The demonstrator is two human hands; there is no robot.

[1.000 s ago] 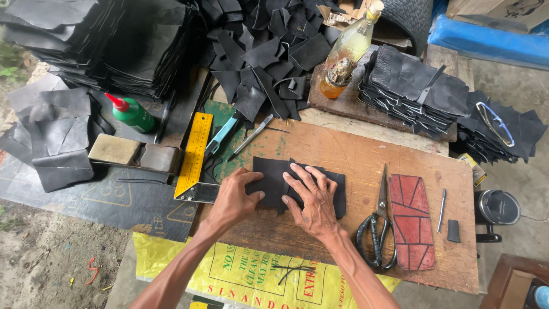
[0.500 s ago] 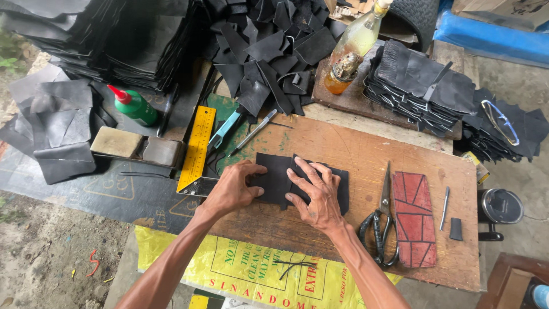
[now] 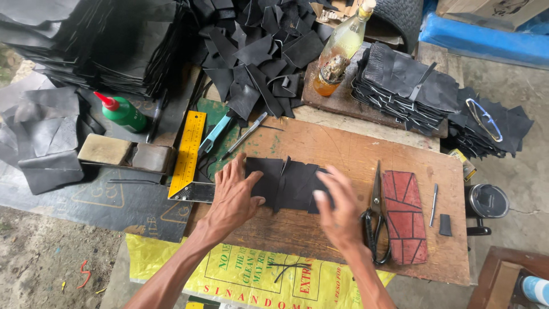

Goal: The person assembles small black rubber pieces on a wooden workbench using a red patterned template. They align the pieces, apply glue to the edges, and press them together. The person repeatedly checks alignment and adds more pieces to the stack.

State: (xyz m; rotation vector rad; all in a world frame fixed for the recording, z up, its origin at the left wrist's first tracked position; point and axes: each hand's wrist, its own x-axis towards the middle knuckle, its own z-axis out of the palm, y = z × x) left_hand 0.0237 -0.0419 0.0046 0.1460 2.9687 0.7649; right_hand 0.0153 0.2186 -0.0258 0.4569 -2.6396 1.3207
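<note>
The black pieces (image 3: 289,183) look like soft, matt leather. The bench (image 3: 354,149) is rough, worn brown wood. The scissors (image 3: 376,220) are shiny metal with black handles. The ruler (image 3: 189,150) is yellow and smooth. The bottle (image 3: 342,48) is clear, glossy glass. The sack (image 3: 240,280) is shiny yellow plastic.

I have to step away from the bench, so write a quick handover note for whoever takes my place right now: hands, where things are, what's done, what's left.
Left hand: flat on the left part of the black leather pieces, pressing them onto the wooden board.
Right hand: open and blurred over the right end of the pieces; contact unclear.
Nearby: scissors and a red patterned template to the right, yellow ruler and green glue bottle to the left.
Done: several overlapping pieces lie spread on the board.
Left: the pieces are uneven, one edge sticking up; no tool is in hand.
</note>
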